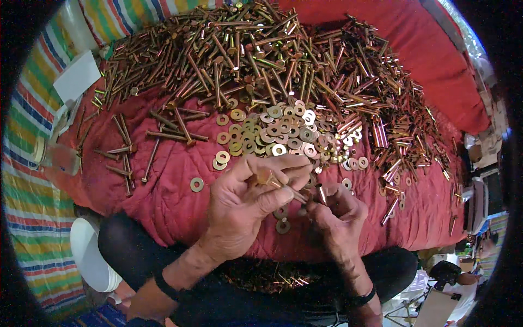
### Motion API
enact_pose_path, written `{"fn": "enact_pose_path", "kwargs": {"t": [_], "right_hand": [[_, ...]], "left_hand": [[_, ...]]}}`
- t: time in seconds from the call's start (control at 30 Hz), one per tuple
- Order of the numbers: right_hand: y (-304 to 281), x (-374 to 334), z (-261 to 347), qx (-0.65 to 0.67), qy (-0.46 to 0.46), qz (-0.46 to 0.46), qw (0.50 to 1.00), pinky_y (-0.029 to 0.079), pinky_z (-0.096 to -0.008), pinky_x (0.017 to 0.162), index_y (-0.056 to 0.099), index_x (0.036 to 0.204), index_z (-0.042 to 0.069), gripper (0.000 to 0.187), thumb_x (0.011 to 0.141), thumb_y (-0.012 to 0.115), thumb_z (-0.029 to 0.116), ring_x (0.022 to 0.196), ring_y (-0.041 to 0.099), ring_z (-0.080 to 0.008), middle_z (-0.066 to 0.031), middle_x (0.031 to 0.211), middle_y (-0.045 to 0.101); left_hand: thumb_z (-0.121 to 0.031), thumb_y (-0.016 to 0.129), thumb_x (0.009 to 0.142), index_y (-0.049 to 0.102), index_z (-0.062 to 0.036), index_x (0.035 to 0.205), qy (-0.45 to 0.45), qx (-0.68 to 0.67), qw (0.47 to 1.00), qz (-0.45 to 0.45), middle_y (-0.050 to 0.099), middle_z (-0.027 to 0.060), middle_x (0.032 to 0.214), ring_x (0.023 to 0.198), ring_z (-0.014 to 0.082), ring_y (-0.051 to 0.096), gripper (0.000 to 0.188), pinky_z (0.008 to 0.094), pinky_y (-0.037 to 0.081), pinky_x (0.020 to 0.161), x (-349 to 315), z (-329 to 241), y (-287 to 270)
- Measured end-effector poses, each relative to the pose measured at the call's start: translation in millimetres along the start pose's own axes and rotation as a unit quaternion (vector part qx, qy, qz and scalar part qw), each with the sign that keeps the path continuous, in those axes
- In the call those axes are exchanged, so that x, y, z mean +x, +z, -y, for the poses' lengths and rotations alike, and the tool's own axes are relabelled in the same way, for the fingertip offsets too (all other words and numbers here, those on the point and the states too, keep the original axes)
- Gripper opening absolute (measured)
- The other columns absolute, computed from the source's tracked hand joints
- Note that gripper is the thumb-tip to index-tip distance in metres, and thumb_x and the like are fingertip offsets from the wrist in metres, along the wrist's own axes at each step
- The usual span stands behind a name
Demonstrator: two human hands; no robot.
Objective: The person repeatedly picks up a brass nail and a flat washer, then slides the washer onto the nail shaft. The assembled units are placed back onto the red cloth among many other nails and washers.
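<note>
In front of my body, over a red cloth, my left hand (239, 201) grips a brass-coloured bolt (284, 189) between thumb and fingers. The bolt's wide head sits near my palm, and its shank points toward my other hand. Close by, my right hand (342, 215) is closed on a short shiny metal sleeve (321, 193) held upright, its open end up. The bolt's tip is beside my right fingers; whether it touches anything there I cannot tell. Just beyond both hands lies a pile of flat round washers (272, 128). A few more washers (282, 225) lie between my wrists.
A large heap of long bolts (229, 54) covers the far side. Thin sleeves (397, 103) are heaped at the right, loose bolts (177, 132) at the left. The red cloth (163, 201) lies underneath. A white bucket (90, 250) stands at lower left, beside striped sheeting (38, 201).
</note>
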State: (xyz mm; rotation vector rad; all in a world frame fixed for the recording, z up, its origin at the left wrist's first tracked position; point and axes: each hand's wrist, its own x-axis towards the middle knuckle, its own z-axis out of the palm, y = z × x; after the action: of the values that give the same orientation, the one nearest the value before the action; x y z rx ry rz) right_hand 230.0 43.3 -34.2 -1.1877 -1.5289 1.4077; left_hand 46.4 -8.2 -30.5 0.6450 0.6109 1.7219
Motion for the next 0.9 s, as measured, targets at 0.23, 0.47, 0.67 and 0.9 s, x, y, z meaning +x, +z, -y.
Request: {"fn": "enact_pose_path", "kwargs": {"t": [0.23,0.47,0.67,0.9], "right_hand": [[-0.2,-2.2,-4.7,-0.034,-0.056,-0.016,0.998,0.049,-0.0228,0.069,0.067,0.097,0.0,0.01,0.087,0.069,-0.002,0.076,0.059,-0.0061,0.0026,0.085,0.065],[-0.5,1.2,-9.5,-0.039,-0.093,-0.029,0.994,0.05,-0.0244,0.068,0.066,0.099,0.0,0.011,0.088,0.067,-0.003,0.073,0.06,-0.0086,-0.0003,0.084,0.065],[-6.5,0.1,-3.9,-0.057,-0.122,-0.033,0.99,0.051,-0.0247,0.069,0.066,0.102,-0.001,0.015,0.087,0.068,-0.003,0.073,0.063,-0.0102,-0.002,0.083,0.067],[-11.4,-2.7,-10.5,-0.091,-0.157,-0.001,0.983,0.055,-0.0275,0.069,0.066,0.109,-0.001,0.025,0.084,0.07,-0.002,0.076,0.066,-0.0103,-0.0038,0.085,0.07]], "left_hand": [[0.008,0.078,0.086,0.064,0.0006,0.101,0.066,0.377,0.924,0.023,0.074,0.0166,0.112,0.105,0.0213,0.074,0.022,0.0317,0.061,0.089,-8.5,-14.9,-5.4],[0.003,0.078,0.087,0.065,0.0008,0.099,0.045,0.513,0.857,0.011,0.078,0.0137,0.097,0.086,0.0184,0.077,0.017,0.0292,0.062,0.074,-10.4,-25.2,0.7],[-0.006,0.075,0.093,0.068,-0.0017,0.107,-0.006,0.548,0.836,0.033,0.077,0.0107,0.086,0.079,0.0155,0.077,0.016,0.0298,0.058,0.065,-15.6,-31.0,4.7],[-0.01,0.081,0.088,0.07,-0.0022,0.105,0.041,0.589,0.806,0.049,0.077,0.0107,0.087,0.076,0.018,0.076,0.021,0.0322,0.058,0.066,-18.5,-22.4,-1.8]]}}
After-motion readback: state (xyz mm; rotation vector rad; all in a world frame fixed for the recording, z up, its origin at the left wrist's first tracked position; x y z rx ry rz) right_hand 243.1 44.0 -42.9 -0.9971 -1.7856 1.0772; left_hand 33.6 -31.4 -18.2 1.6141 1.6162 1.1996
